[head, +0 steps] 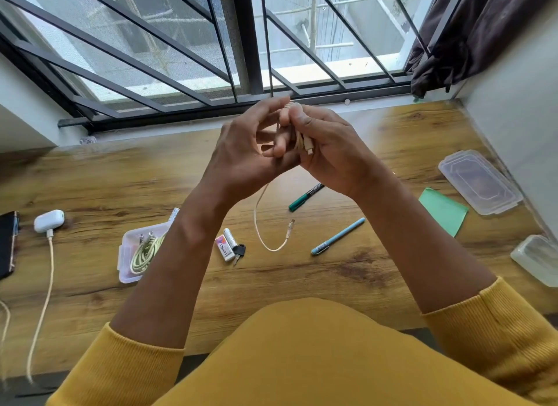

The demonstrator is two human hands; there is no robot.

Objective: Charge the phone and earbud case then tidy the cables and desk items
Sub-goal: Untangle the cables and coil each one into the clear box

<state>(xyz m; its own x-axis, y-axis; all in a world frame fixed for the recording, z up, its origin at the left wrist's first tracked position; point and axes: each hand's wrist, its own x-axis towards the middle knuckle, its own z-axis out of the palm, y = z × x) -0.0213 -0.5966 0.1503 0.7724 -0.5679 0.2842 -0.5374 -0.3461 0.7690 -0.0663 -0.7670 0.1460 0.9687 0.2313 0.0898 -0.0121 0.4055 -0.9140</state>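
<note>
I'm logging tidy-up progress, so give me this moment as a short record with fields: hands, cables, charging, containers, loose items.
hands: left hand and right hand raised together, coiling a cream cable
cable tail: hangs down to the desk, plug end free
charging: earbud case plugged into a white cable; phone at left edge, connection unclear
containers: open box holding a coiled green cable; lid lying apart at right
loose items: green marker, blue pen, eraser, key, green note

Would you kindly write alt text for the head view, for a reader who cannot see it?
Both hands, left and right, coil a cream cable above a wooden desk. An earbud case charges at left, near a box holding a green cable.
</note>
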